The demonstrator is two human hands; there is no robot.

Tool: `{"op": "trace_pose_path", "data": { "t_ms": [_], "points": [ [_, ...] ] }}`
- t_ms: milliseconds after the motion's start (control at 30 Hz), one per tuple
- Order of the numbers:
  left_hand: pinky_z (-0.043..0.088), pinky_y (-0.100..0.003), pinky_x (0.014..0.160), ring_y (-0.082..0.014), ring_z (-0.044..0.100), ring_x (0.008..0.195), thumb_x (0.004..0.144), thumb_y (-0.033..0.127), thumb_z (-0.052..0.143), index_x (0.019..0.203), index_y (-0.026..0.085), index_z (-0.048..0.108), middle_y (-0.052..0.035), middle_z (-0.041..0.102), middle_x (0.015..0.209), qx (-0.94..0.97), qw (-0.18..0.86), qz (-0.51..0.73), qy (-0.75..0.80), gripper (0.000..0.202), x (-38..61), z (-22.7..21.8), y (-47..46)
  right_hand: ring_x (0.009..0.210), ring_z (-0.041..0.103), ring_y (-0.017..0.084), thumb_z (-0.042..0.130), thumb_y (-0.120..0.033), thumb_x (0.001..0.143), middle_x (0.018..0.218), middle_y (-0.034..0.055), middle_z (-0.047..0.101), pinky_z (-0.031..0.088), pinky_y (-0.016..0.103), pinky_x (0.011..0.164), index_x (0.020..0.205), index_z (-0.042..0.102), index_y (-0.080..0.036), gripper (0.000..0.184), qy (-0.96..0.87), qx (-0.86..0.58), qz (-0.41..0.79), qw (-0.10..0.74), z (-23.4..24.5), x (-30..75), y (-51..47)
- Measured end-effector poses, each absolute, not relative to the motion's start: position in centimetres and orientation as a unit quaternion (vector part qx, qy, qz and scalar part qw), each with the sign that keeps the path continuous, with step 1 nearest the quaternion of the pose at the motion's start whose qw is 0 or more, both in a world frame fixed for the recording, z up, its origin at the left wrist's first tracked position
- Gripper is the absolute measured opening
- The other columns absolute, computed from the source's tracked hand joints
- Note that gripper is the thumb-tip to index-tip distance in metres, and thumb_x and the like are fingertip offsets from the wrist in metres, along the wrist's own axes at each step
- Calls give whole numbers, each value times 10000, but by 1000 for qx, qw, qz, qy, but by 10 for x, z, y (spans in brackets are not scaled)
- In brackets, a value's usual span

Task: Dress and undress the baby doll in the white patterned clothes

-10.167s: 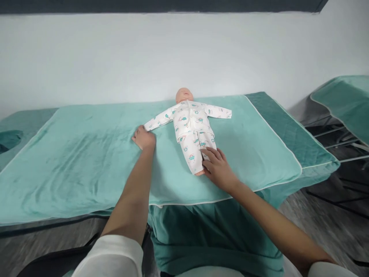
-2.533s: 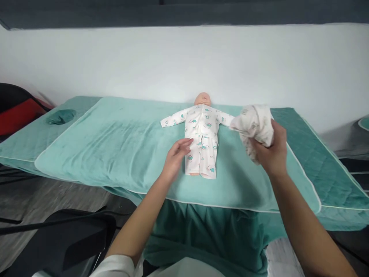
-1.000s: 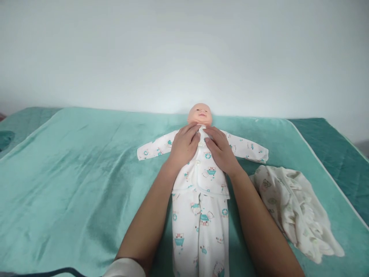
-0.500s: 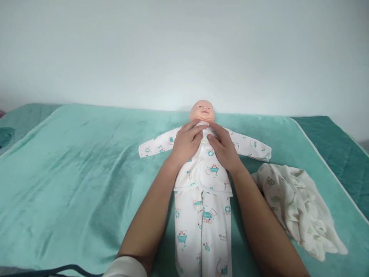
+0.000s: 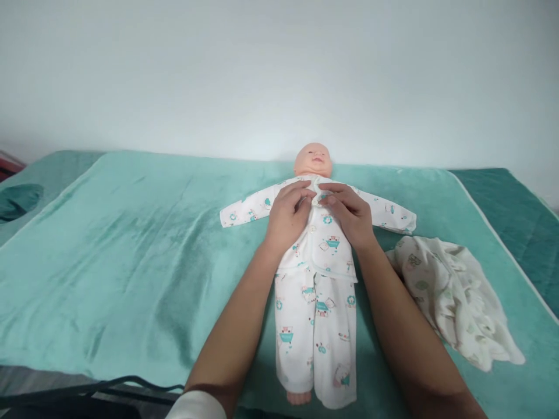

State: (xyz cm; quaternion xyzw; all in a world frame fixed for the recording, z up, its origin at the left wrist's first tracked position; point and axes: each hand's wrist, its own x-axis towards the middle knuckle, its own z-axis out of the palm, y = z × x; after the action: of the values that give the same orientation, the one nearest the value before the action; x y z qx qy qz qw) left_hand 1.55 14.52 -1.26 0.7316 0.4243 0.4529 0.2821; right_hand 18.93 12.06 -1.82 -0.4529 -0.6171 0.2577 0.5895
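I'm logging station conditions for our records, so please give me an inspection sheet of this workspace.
Surface: padded bed, spread with a wrinkled teal sheet.
Things handled: baby doll on its back in a printed jacket and trousers, sleeves spread; toes show at one trouser leg.
Clutter: crumpled printed cloth on the sheet, right of the doll in view.
Hands: left hand and right hand at the jacket's upper front; exact grip unclear.
Cables: none certain; a dark curved strip at lower left cannot be identified.
Surroundings: pale wall behind; red object cut off at the left edge.
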Motion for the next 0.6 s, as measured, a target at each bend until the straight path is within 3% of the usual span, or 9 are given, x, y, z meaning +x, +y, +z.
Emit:
{"op": "trace_pose_path", "data": {
  "t_ms": [200, 600],
  "points": [
    [423, -467, 1203, -213, 554, 1378, 951, 280, 638, 1097, 286, 737, -33, 652, 1420, 735, 309, 449, 404, 176, 3, -20, 137, 1142, 682, 238, 635, -387, 963, 1155, 24, 758, 506, 480, 1080, 881, 808, -296, 212, -615, -433, 243, 612, -24, 188, 120],
    [419, -467, 1202, -219, 566, 1351, 944, 294, 662, 1110, 310, 752, -25, 655, 1396, 743, 312, 439, 397, 190, 1, -18, 143, 1137, 679, 233, 626, -350, 972, 1186, 27, 741, 513, 468, 1054, 914, 819, -312, 204, -626, -458, 238, 584, -21, 185, 119]
  ]
}}
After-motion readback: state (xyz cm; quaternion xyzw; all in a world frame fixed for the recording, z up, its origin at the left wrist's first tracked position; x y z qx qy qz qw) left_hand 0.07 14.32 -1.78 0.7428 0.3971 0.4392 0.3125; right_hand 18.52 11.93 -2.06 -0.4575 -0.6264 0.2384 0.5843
